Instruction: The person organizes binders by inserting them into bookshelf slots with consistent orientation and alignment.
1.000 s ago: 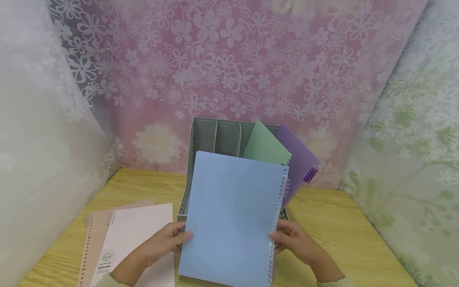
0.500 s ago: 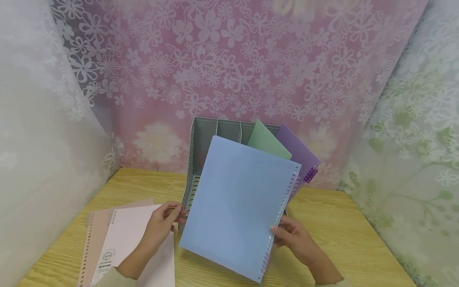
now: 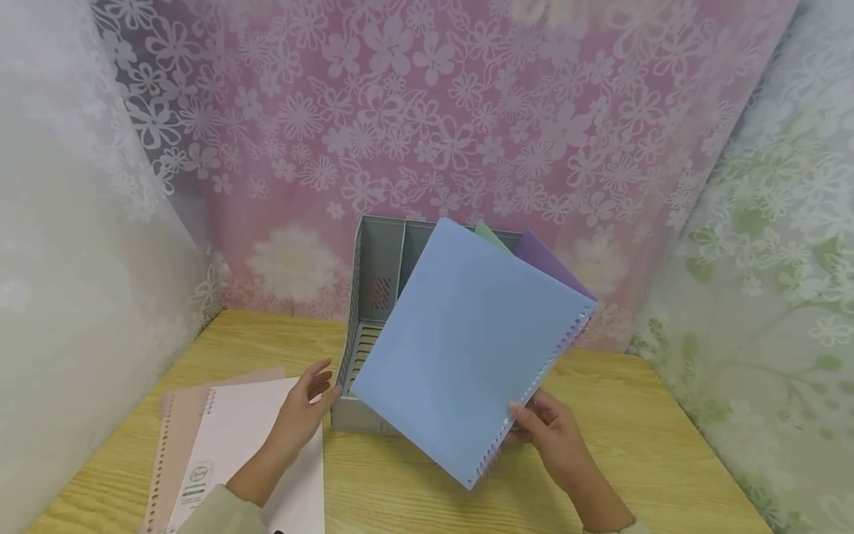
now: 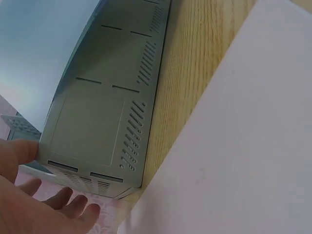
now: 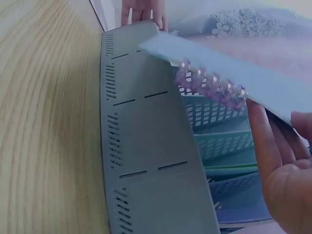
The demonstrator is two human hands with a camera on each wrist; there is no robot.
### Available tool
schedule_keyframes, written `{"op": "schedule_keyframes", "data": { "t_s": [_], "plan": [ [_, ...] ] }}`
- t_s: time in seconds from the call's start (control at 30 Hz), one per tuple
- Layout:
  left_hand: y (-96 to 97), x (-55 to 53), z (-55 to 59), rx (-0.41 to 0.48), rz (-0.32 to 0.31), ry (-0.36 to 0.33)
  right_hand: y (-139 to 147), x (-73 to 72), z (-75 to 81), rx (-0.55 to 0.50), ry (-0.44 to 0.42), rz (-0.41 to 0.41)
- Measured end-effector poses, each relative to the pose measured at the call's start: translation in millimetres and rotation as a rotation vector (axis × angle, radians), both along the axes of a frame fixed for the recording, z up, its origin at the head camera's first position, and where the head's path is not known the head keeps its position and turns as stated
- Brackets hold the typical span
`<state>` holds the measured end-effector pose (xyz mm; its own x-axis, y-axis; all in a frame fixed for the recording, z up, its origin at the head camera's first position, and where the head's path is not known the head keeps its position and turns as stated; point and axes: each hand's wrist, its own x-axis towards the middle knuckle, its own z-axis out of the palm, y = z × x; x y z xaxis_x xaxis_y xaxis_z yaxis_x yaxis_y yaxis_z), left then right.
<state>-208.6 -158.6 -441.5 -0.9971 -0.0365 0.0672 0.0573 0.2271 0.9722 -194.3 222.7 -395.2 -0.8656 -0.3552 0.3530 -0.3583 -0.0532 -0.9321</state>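
Note:
A blue ring-bound notebook [image 3: 467, 341] hangs tilted before the grey file organizer [image 3: 363, 415]. My right hand [image 3: 554, 437] pinches its punched edge, thumb on the cover and fingers behind. Purple binding rings [image 5: 212, 85] show along that edge in the right wrist view. My left hand [image 3: 303, 411] is off the notebook, fingers loosely extended by the organizer's front left corner. In the left wrist view its thumb [image 4: 22, 150] touches that corner. A green notebook [image 3: 492, 236] and a purple notebook [image 3: 554, 263] stand in the organizer's right compartments, partly hidden by the blue one.
On the wooden table [image 3: 640, 445], a pale pink notebook [image 3: 247, 430] overlaps a beige-pink notebook [image 3: 175, 430] at the left. A pink flowered curtain [image 3: 427, 111] hangs behind the organizer. Pale curtains stand at both sides.
My left hand has let go of the blue notebook and moved to the organizer's left corner. My right hand has raised and tilted the notebook clockwise, shifting it rightward over the green one.

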Motion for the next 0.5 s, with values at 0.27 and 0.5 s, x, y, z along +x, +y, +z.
{"op": "schedule_keyframes", "data": {
  "t_s": [0.27,0.5],
  "plan": [
    [-2.6,-3.3,-2.0,0.120,-0.149,-0.060,-9.5,6.6,7.7,-0.063,0.028,-0.142],
    [-5.2,-3.9,-2.6,0.133,-0.190,-0.068,-18.2,10.0,14.9,-0.062,0.022,-0.341]
  ]
}}
